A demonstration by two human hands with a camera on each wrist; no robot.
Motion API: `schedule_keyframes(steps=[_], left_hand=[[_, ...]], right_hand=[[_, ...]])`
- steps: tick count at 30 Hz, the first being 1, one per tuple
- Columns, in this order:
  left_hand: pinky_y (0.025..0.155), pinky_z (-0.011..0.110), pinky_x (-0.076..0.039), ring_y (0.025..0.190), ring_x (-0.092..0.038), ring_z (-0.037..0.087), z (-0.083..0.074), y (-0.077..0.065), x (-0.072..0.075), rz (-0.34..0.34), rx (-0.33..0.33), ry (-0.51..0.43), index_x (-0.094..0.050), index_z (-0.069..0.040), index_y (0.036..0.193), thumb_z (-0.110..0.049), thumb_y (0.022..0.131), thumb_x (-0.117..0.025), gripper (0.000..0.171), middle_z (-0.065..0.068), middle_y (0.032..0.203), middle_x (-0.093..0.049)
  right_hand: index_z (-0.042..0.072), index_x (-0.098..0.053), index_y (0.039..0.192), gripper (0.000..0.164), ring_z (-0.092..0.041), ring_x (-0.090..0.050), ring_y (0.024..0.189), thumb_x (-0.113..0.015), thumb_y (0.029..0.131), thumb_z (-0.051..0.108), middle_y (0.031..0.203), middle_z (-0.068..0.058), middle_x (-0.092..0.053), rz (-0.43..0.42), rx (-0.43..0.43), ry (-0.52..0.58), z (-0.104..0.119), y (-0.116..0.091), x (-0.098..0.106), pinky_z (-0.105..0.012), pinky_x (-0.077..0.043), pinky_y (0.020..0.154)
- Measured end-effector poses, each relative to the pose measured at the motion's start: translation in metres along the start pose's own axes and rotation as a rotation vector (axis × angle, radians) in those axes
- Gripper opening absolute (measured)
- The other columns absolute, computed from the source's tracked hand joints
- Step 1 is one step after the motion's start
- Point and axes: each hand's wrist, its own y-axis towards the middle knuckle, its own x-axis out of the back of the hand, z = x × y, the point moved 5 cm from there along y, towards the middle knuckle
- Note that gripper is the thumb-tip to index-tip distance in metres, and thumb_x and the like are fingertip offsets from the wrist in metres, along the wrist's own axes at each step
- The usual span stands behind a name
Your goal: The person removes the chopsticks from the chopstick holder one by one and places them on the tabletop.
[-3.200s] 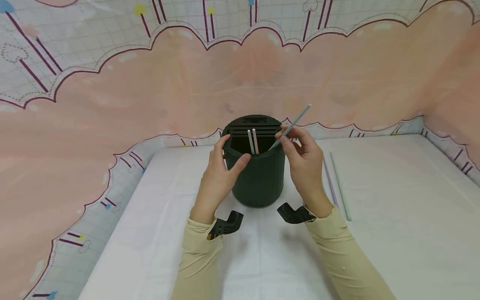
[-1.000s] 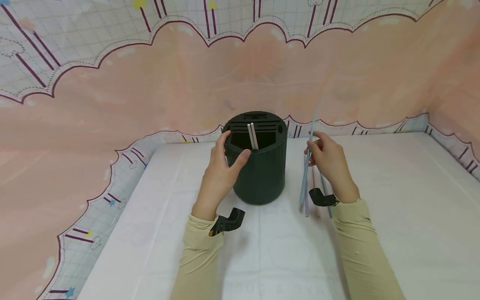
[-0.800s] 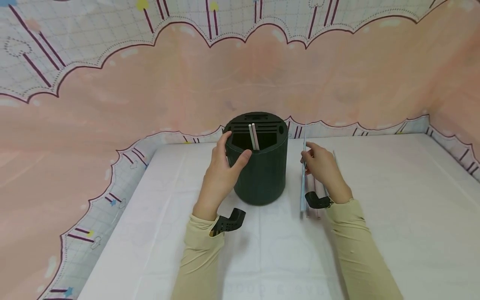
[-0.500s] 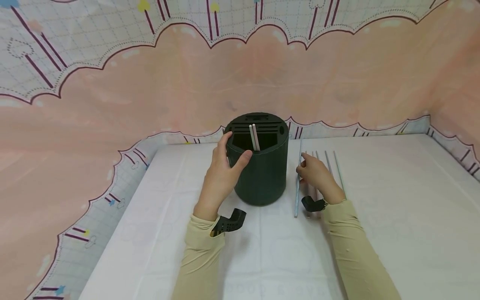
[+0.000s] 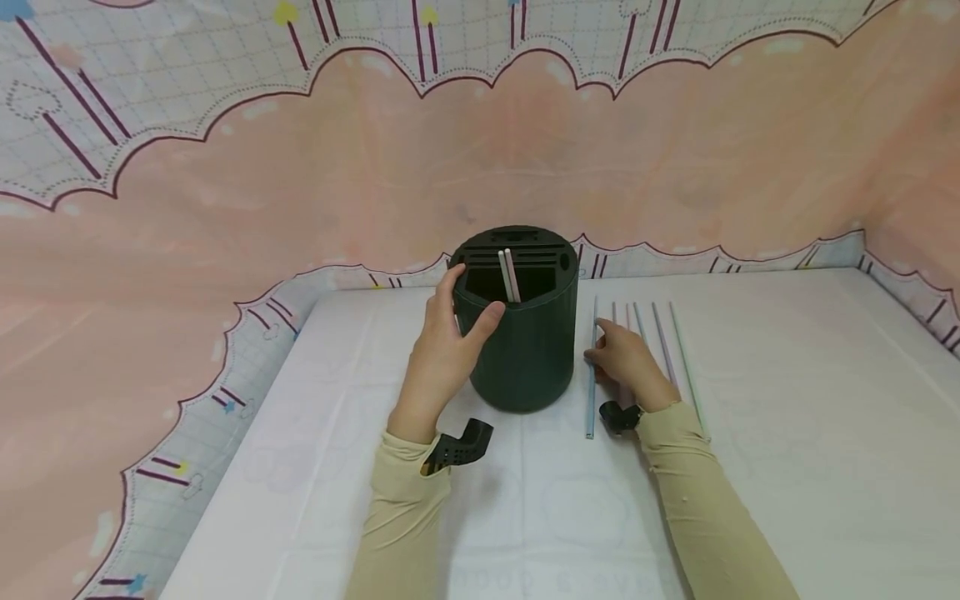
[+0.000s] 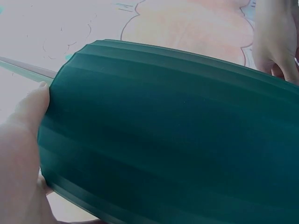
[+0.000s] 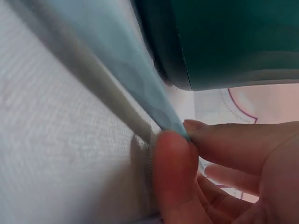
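Note:
In the head view, a dark green round pen holder point(image 5: 522, 350) stands upright on the white cloth. My left hand point(image 5: 442, 346) grips its left side, thumb at the front rim; the left wrist view shows the thumb point(image 6: 35, 107) against its ribbed wall. Two pale sticks point(image 5: 509, 275) stand in its large compartment. To the right of the holder, my right hand point(image 5: 626, 358) pinches a thin light blue stick point(image 5: 591, 400) between thumb and index finger. In the right wrist view that blue stick point(image 7: 135, 79) runs close over the cloth, its shadow beside it.
Several thin pastel sticks, among them a purple one point(image 5: 663, 342) and a green one point(image 5: 686, 358), lie roughly parallel right of the holder, partly under my right hand and sleeve. A patterned cloth wall point(image 5: 675, 167) rises behind the white table surface point(image 5: 810, 417).
My right hand has carried the light blue stick from the holder's opening out to the right and then down beside the row of sticks. The left hand keeps its grip on the holder.

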Motion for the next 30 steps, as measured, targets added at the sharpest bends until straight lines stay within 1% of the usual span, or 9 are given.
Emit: schedule_keyframes(steps=[3, 7, 11, 16, 18, 20, 23, 26, 30], left_hand=[[0.081, 0.054, -0.039, 0.117, -0.04, 0.032, -0.001, 0.001, 0.0, -0.001, -0.006, -0.005, -0.008, -0.054, 0.133, -0.074, 0.074, -0.04, 0.07, -0.001, 0.143, -0.021], [0.082, 0.055, -0.039, 0.118, -0.04, 0.031, -0.001, 0.002, 0.0, -0.002, -0.007, -0.005, -0.009, -0.054, 0.133, -0.075, 0.073, -0.04, 0.07, -0.001, 0.143, -0.021], [0.08, 0.056, -0.039, 0.112, -0.044, 0.035, -0.002, 0.002, 0.001, 0.0, -0.007, -0.001, -0.009, -0.051, 0.135, -0.075, 0.073, -0.039, 0.072, 0.0, 0.143, -0.02], [0.079, 0.055, -0.04, 0.11, -0.045, 0.036, -0.002, 0.001, 0.001, 0.005, -0.004, 0.006, -0.009, -0.05, 0.135, -0.075, 0.074, -0.039, 0.072, 0.001, 0.143, -0.02], [0.079, 0.055, -0.04, 0.11, -0.045, 0.036, -0.001, 0.0, 0.001, 0.004, -0.001, 0.009, -0.009, -0.05, 0.135, -0.075, 0.074, -0.039, 0.073, 0.001, 0.143, -0.021], [0.079, 0.054, -0.04, 0.109, -0.046, 0.036, -0.002, 0.0, 0.001, 0.004, -0.005, 0.009, -0.009, -0.05, 0.135, -0.075, 0.074, -0.039, 0.073, 0.002, 0.143, -0.021], [0.079, 0.055, -0.04, 0.11, -0.046, 0.036, -0.001, 0.0, 0.0, 0.002, -0.008, 0.009, -0.01, -0.049, 0.136, -0.075, 0.074, -0.039, 0.073, 0.002, 0.143, -0.021], [0.078, 0.055, -0.041, 0.11, -0.046, 0.036, 0.0, 0.0, 0.0, 0.004, -0.009, 0.009, -0.01, -0.049, 0.136, -0.074, 0.074, -0.039, 0.073, 0.002, 0.143, -0.02], [0.078, 0.055, -0.041, 0.109, -0.046, 0.036, 0.0, 0.0, 0.0, 0.003, -0.008, 0.004, -0.009, -0.049, 0.136, -0.075, 0.074, -0.039, 0.073, 0.002, 0.143, -0.02]], right_hand=[[-0.004, -0.035, 0.132, 0.056, -0.015, -0.053, 0.051, -0.061, 0.083, 0.007, 0.081, -0.011, -0.054, -0.023, 0.022, -0.028, 0.001, 0.001, 0.001, -0.031, -0.041, 0.058], [-0.003, -0.043, 0.127, 0.05, -0.014, -0.053, 0.05, -0.062, 0.082, 0.005, 0.084, -0.013, -0.056, -0.048, 0.051, -0.064, 0.004, 0.001, 0.002, -0.033, -0.041, 0.062], [-0.003, -0.048, 0.123, 0.043, -0.014, -0.053, 0.052, -0.06, 0.083, 0.007, 0.085, -0.014, -0.058, -0.058, 0.062, -0.078, 0.006, 0.001, 0.005, -0.034, -0.041, 0.062], [0.001, -0.049, 0.123, 0.037, -0.017, -0.054, 0.057, -0.053, 0.089, 0.016, 0.09, -0.013, -0.057, -0.119, 0.078, -0.014, 0.009, 0.0, 0.013, -0.031, -0.043, 0.055], [0.005, -0.051, 0.122, 0.034, -0.018, -0.054, 0.062, -0.051, 0.091, 0.02, 0.091, -0.011, -0.057, -0.19, 0.103, 0.051, 0.014, -0.002, 0.02, -0.03, -0.042, 0.053], [0.009, -0.053, 0.12, 0.032, -0.018, -0.053, 0.065, -0.048, 0.093, 0.024, 0.088, -0.009, -0.057, -0.287, 0.155, 0.126, 0.022, -0.005, 0.028, -0.029, -0.041, 0.054], [0.013, -0.06, 0.113, 0.028, -0.017, -0.05, 0.065, -0.048, 0.093, 0.029, 0.077, -0.005, -0.059, -0.473, 0.251, 0.216, 0.036, -0.012, 0.041, -0.029, -0.037, 0.054], [0.012, -0.065, 0.103, 0.027, -0.014, -0.05, 0.063, -0.049, 0.092, 0.03, 0.072, -0.002, -0.058, -0.644, 0.331, 0.305, 0.051, -0.024, 0.054, -0.026, -0.037, 0.054], [0.008, -0.067, 0.094, 0.024, -0.01, -0.051, 0.071, -0.051, 0.091, 0.025, 0.079, -0.001, -0.058, -0.84, 0.444, 0.43, 0.069, -0.042, 0.069, -0.02, -0.041, 0.063]])
